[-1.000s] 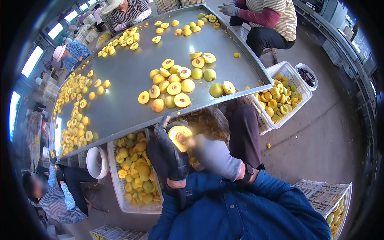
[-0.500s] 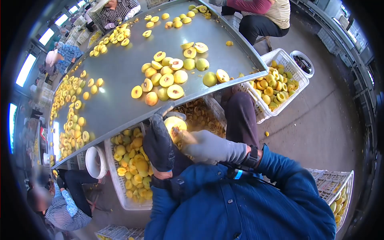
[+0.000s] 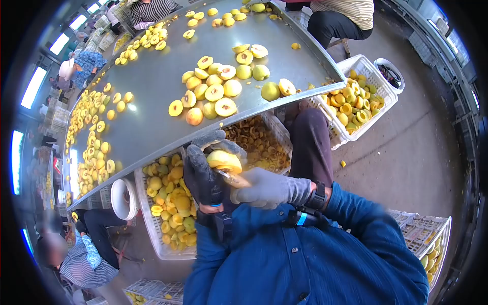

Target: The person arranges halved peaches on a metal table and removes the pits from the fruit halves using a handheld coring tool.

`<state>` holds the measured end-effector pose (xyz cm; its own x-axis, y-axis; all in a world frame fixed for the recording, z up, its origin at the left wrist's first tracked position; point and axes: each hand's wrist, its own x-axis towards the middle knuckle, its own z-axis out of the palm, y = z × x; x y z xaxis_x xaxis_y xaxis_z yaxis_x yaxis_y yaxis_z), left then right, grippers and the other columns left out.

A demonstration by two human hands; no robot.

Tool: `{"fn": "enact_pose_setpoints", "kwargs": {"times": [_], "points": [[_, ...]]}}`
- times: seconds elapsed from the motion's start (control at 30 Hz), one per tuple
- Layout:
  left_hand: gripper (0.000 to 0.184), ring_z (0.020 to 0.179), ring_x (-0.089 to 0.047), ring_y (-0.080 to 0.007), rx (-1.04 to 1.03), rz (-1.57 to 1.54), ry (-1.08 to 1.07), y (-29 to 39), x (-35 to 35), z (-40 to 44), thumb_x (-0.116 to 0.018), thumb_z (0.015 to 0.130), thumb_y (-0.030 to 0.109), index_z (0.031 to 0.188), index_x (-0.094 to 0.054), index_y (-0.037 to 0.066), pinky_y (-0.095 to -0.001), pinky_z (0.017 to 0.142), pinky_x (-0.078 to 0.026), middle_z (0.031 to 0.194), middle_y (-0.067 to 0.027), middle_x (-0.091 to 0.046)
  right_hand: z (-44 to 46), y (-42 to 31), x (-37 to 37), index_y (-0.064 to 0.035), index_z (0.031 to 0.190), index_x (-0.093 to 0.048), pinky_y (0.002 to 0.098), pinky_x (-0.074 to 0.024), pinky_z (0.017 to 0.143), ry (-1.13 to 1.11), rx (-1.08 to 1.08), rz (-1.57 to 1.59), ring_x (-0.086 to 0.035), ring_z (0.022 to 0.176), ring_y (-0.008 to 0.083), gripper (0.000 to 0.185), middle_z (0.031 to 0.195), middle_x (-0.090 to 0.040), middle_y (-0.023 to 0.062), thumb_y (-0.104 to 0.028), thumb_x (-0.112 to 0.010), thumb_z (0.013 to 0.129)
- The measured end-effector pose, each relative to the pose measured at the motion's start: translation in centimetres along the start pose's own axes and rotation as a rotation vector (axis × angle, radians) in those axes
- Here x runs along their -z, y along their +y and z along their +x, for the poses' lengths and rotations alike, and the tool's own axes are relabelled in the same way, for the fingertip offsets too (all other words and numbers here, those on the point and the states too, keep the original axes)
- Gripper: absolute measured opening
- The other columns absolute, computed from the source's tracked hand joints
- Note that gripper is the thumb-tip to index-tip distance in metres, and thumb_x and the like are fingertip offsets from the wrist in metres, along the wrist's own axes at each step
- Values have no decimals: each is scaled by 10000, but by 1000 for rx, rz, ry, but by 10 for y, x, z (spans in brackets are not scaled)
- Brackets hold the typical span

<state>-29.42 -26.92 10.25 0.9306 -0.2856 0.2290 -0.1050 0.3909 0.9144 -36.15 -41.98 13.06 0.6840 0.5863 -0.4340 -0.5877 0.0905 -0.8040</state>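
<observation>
My left hand (image 3: 199,170), in a dark coated glove, is closed around a yellow peach half (image 3: 224,160), with fingers curled over its far side. In a grey glove, my right hand (image 3: 267,188) grips a wooden-handled pitting tool (image 3: 236,180). Its metal tip meets the cut face of the peach half; the tip's exact shape is partly hidden. Both hands are in front of the metal table's edge (image 3: 244,115). Beyond them on the table lies a group of cut peach halves (image 3: 214,92), some with brown-red centres.
Below the table stand a crate of peach halves (image 3: 152,243) and a crate of brownish scraps (image 3: 279,133). Another crate (image 3: 376,123) is at right, beside a white bucket (image 3: 399,86). A white bucket (image 3: 123,201) is at left. Other people sit around the table.
The peach half has tilted in my left hand, its cut face turning toward the tool. My right hand has shifted slightly, and the view has moved a little.
</observation>
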Motion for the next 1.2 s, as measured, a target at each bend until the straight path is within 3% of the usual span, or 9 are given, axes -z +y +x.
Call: {"fn": "enact_pose_setpoints", "kwargs": {"times": [0.17, 0.2, 0.33, 0.53, 0.77, 0.87, 1.0, 1.1, 1.2], "points": [[547, 918, -602, -267, 48, -389, 134, -25, 4, 4, -343, 1012, 500, 1263, -492, 38, -393, 793, -538, 1037, -105, -609, 49, 58, 17, -69, 1014, -600, 360, -461, 508, 286, 860, -521, -568, 513, 220, 205, 626, -596, 49, -230, -602, 887], [546, 983, -591, -261, 141, -418, 210, -22, 11, 4, -372, 1007, 497, 1276, -488, 37, -399, 869, -519, 1101, -91, -602, 48, 62, 25, -81, 1072, -604, 432, -500, 620, 318, 738, -684, -636, 662, 343, 266, 755, -669, 110, -266, -603, 881], [585, 957, -632, -306, -29, -268, 450, -33, 34, 2, -295, 1034, 470, 1273, -461, -37, -398, 862, -540, 1029, -151, -637, 72, 92, 79, -97, 976, -637, 447, -517, 611, 659, 314, -1344, -659, 691, 342, 195, 738, -663, 143, -190, -592, 811], [380, 991, -626, -240, -242, 781, 689, -41, 174, -5, -505, 991, 288, 1154, -575, -49, -340, 888, -510, 1076, -147, -649, 79, 114, 115, -33, 962, -545, 522, -496, 664, 783, 60, -1089, -640, 738, 433, 251, 776, -659, 225, -261, -563, 860], [465, 1021, -565, -390, -471, 1511, 92, -87, 173, 117, -704, 807, 289, 1213, -590, 94, -471, 922, -449, 1068, -191, -601, 103, 151, 116, -56, 946, -532, 562, -479, 605, 781, 231, -989, -612, 621, 446, 278, 631, -614, 231, -332, -532, 918], [487, 1020, -566, -383, -222, 1589, -239, -104, 165, 157, -707, 799, 319, 1213, -584, 95, -472, 917, -449, 1064, -184, -603, 84, 134, 99, -21, 993, -569, 483, -506, 667, 743, 143, -737, -642, 743, 412, 348, 774, -635, 255, -348, -594, 877], [508, 1020, -582, -341, -54, 1348, -233, -99, 173, 168, -682, 829, 314, 1244, -557, 50, -417, 899, -481, 1119, -177, -594, 73, 112, 92, -25, 1079, -559, 433, -511, 703, 701, 73, -500, -642, 848, 385, 382, 860, -629, 262, -319, -637, 848], [439, 1006, -597, -256, 287, 161, 83, -63, 149, 130, -612, 914, 300, 1243, -544, 18, -345, 859, -509, 1166, -148, -595, 63, 66, 77, -49, 1065, -545, 452, -504, 636, 703, 328, -726, -646, 786, 370, 335, 792, -621, 237, -298, -637, 861], [439, 989, -593, -199, -58, 548, 92, -27, 92, 80, -480, 991, 359, 1262, -524, 16, -309, 837, -516, 1167, -129, -597, 79, 49, 56, -73, 990, -517, 473, -485, 556, 744, 548, -928, -636, 672, 365, 271, 692, -602, 194, -282, -638, 867]]}}
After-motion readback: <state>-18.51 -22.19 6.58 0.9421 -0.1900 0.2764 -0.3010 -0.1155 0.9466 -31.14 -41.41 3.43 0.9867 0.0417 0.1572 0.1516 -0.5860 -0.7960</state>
